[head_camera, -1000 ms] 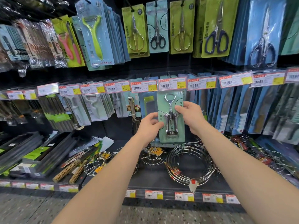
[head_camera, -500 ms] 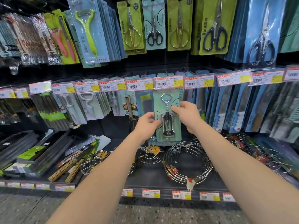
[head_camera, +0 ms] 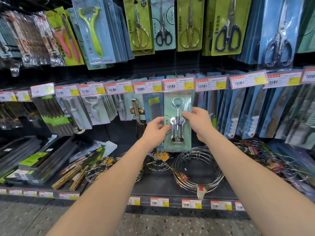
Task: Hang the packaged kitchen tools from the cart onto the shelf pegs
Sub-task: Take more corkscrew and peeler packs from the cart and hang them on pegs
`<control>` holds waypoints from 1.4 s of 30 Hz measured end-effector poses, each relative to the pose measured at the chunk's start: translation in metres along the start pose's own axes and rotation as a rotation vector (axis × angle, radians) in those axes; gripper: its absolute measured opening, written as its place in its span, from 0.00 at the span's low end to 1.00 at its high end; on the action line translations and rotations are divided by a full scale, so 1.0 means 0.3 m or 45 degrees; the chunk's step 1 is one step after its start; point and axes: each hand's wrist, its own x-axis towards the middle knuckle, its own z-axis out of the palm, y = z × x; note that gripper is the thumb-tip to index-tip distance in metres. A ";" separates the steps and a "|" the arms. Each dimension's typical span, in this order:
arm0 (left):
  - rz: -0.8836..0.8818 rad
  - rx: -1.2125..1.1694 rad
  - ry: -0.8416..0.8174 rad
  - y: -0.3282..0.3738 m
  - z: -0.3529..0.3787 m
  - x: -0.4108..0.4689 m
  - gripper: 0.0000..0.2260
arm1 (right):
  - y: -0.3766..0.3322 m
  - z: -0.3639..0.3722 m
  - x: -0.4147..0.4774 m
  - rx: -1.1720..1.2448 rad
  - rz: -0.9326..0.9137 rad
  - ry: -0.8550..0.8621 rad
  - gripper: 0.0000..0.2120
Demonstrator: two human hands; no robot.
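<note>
The corkscrew pack (head_camera: 177, 122) is a pale green card under a clear plastic blister, holding a silver winged corkscrew with its bottle-opener loop on top. It hangs upright in the shelf's middle row, its top edge behind a price tag (head_camera: 179, 83). The left hand (head_camera: 156, 132) and the right hand (head_camera: 198, 123) pinch its side edges.

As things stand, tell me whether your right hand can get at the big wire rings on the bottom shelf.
Probably yes, once freed. The right hand holds the corkscrew pack together with the left hand; the wire rings lie uncovered on the shelf directly below, with nothing between.
</note>
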 end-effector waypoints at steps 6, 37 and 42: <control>-0.009 0.084 0.063 0.013 -0.005 0.018 0.16 | -0.021 0.001 0.025 -0.079 -0.022 0.008 0.11; 0.453 1.363 -0.787 1.187 0.346 -0.099 0.19 | -0.769 -0.894 -0.311 -1.253 0.632 -0.094 0.22; 0.614 1.336 -0.923 1.614 0.562 -0.192 0.18 | -1.038 -1.262 -0.450 -1.215 0.812 0.036 0.22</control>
